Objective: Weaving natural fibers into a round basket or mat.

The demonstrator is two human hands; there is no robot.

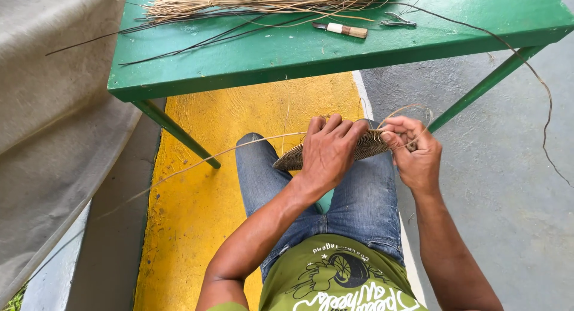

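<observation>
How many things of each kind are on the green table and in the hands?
Woven piece, held by the left hand and right hand: 1
Straw bundle: 1
Knife: 1
Small metal tool: 1
Total: 4

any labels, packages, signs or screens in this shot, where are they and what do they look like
No packages, signs or screens.
Printed design: on the chest of the person's green shirt, bottom centre; white lettering around a dark round emblem.
Knife on the green table: plain pale handle with a brown band, no label.
</observation>
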